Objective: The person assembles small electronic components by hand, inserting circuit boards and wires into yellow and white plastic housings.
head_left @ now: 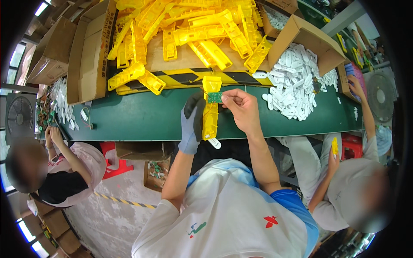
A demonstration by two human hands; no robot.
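Note:
My left hand (192, 122), in a grey glove with a dark palm, is closed around the side of a long yellow plastic housing (210, 120). The housing's hollow, ribbed side faces up. My bare right hand (244, 109) pinches a small green circuit board (214, 98) between thumb and fingers, over the upper part of the housing. Thin dark wires show by the board's left edge; where they run is too small to tell. A white oval plastic piece (214, 143) sticks out below the housing's near end, by the table edge.
Yellow housings (202, 34) are heaped behind a black-and-yellow striped edge (180, 78). White plastic pieces (292, 81) spill from a cardboard box (307, 41) at right. An open carton (88, 56) stands left on the green table (142, 116). Co-workers sit at left (69, 167) and right (344, 189).

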